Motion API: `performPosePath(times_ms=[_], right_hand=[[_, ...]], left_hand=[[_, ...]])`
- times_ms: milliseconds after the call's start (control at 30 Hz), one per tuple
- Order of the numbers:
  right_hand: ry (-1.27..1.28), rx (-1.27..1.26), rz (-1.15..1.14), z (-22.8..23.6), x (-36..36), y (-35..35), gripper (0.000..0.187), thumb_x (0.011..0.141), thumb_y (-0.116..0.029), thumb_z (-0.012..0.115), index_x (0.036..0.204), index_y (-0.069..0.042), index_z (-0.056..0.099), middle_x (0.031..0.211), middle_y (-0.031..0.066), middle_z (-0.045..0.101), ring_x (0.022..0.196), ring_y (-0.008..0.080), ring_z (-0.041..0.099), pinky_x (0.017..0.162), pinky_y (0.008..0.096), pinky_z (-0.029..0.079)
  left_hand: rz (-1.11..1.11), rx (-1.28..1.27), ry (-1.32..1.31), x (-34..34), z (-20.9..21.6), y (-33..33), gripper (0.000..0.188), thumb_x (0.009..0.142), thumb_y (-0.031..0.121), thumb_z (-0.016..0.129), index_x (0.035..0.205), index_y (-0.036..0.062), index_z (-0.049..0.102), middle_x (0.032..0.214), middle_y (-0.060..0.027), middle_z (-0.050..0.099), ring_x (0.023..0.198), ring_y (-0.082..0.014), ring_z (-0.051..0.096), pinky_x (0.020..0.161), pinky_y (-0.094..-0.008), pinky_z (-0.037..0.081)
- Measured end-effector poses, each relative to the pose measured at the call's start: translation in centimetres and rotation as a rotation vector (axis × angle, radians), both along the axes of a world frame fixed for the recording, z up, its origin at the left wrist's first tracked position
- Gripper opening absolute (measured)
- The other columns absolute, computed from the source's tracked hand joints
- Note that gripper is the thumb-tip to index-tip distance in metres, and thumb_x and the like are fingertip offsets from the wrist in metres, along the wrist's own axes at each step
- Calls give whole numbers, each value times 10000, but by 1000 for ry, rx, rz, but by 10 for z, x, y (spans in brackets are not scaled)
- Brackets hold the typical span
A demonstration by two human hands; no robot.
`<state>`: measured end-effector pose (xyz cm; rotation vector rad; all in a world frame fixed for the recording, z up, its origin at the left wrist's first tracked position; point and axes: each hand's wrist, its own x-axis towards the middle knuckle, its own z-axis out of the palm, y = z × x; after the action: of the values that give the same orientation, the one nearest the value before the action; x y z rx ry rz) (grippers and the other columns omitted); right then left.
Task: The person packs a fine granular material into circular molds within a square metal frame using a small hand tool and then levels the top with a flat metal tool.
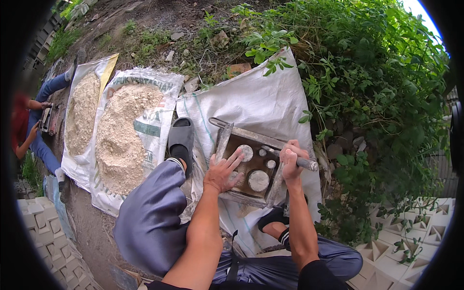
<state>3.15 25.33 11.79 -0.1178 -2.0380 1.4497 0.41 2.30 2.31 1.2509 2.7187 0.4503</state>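
A square, dust-covered mould (251, 131) sits on a white woven sack in front of me, with several pale round pieces of different sizes, such as a large disc (258, 181), in its brown interior. My left hand (223, 173) lies across the mould's left side, fingers stretched out and resting over the round pieces, partly hiding them. With its fingers wrapped round, my right hand (291, 161) grips a thick grey bar (307, 164) at the mould's right side. The bar's thinner end points inward over the mould, above the small round pieces.
Pale powder is heaped on a sack (126, 130) and on another sack (82, 108) to the left. Beyond them, a person (36, 111) holds a similar frame. Leafy plants (362, 87) crowd the right. Patterned pale blocks (411, 237) stand at lower right, others (46, 237) at lower left.
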Motion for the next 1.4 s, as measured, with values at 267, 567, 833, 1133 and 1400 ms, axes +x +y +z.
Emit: performPosePath(times_ms=[267, 567, 833, 1133, 1400], right_hand=[[-2, 188, -51, 5, 8, -5, 307, 768, -146, 462, 509, -28, 344, 457, 46, 346, 441, 186, 268, 560, 344, 304], [84, -2, 102, 8, -17, 0, 251, 747, -90, 492, 539, 2, 387, 483, 52, 372, 439, 194, 326, 540, 347, 371], [62, 26, 118, -10, -24, -6, 221, 743, -82, 484, 565, 21, 405, 522, 73, 403, 481, 195, 367, 521, 329, 359], [13, 45, 158, -12, -36, -12, 221, 725, -66, 496, 534, 0, 405, 475, 88, 371, 498, 240, 361, 549, 356, 363], [-31, 120, 230, -11, -45, -29, 218, 698, -74, 519, 533, 2, 398, 510, 92, 354, 504, 254, 291, 540, 372, 317]], left_hand=[[3, -31, -39, 0, 3, -1, 711, 868, 456, 557, 1491, 242, 290, 1569, 62, 232, 929, -165, 595, 1026, -553, 305], [2, -15, -25, -2, 6, 3, 734, 867, 466, 560, 1499, 243, 262, 1572, 65, 219, 940, -167, 603, 1019, -548, 329], [4, -50, -39, -3, 11, 2, 719, 865, 442, 575, 1489, 233, 287, 1563, 60, 253, 918, -162, 598, 1024, -530, 310], [20, -35, -54, -3, 11, 3, 717, 863, 445, 577, 1489, 246, 290, 1560, 66, 257, 928, -156, 602, 1028, -554, 308], [14, -34, -32, -2, 7, 4, 712, 865, 467, 559, 1488, 254, 290, 1564, 82, 239, 927, -143, 600, 1009, -556, 330]])
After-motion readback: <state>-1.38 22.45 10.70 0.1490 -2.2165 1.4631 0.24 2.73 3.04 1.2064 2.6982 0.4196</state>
